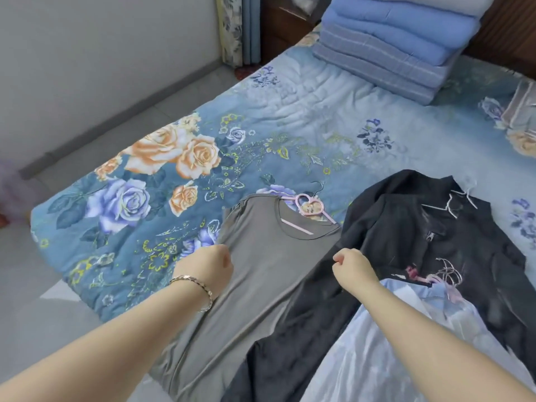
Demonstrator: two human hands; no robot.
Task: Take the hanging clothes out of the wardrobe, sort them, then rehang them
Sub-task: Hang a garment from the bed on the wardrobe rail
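On the bed [290, 126] the grey tee [261, 271] lies flat, pink hanger [307, 207] in its neck. L hand [216, 265] is fisted, pinching the tee's left edge. R hand [352, 264] is curled at the tee's right edge, prob. pinching it too, touching the black jacket [406, 236]. Pull both sides out evenly w/ light tension, keep the hanger centred, don't drag the jacket.

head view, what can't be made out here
All head view.
Left hand and right hand: fingers curled away from camera, what they grip is hidden.
Grey top: hem cut off by bottom edge.
Blue shirt: partly under right arm, cut off below.
Pink hanger: ends hidden inside the top.
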